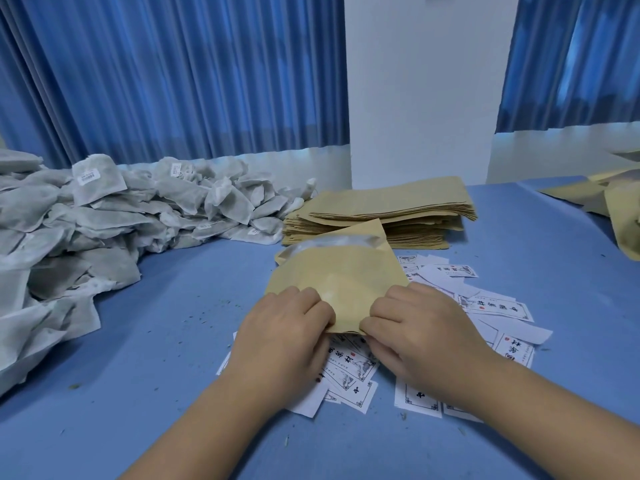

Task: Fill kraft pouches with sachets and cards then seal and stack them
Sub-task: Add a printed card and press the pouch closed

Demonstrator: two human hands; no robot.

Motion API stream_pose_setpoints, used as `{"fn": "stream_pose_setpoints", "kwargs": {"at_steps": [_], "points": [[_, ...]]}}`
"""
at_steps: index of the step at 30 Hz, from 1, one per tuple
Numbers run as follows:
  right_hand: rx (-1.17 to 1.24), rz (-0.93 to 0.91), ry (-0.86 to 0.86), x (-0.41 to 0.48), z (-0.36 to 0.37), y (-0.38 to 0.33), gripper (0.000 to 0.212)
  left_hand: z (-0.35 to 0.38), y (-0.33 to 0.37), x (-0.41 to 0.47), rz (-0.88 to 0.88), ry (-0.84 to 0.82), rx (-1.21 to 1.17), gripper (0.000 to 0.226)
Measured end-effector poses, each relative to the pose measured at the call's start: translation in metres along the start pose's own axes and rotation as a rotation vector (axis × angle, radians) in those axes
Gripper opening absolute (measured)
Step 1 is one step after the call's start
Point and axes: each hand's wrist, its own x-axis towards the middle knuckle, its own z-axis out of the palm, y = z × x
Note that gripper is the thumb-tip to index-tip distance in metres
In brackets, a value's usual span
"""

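Two bare arms reached over a blue table (121,393). The left hand (284,337) and the right hand (426,334) were close together, side by side, with a small gap between them. Each hand had its fingers curled and pinched the near edge of one brown pouch (339,278). The pouch was in the middle of the table, just past the hands. Its far end was open, and a shiny silver inside showed at the mouth. I could not tell what was in it.

Under the hands and the pouch lay white cards (495,306). They were spread in a loose mess, mostly to the right. Some were face up, with black print and a small red mark. Little green bits (194,317) dotted the table to the left of the hands.

Farther back, just behind the pouch, sat a flat stack (391,209) of brown pouches. To the left was a big heap of grey-white sachets (104,216). It ran from the near left edge all the way back to just beside the stack. A few sachets had small white labels.

At the far right edge lay some loose pouches (620,216).

Behind it all hung a blue curtain (173,81), with a white wall (422,91) in the middle.
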Motion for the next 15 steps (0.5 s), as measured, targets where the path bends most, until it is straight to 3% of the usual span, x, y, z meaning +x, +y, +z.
{"fn": "stream_pose_setpoints", "kwargs": {"at_steps": [3,10,15], "points": [[-0.004,-0.009,0.007,0.0003,-0.0011,0.0006,0.018,0.0006,0.0008,0.0011,0.041,0.017,0.004,0.025],[0.032,0.025,-0.009,0.0008,-0.0019,-0.0019,0.022,-0.0034,0.0032,0.0027,0.066,0.014,0.022,0.020],[0.046,0.118,-0.029,0.0007,-0.0089,0.0009,0.003,-0.0045,0.0033,0.0017,0.015,0.017,0.021,0.022]]}}
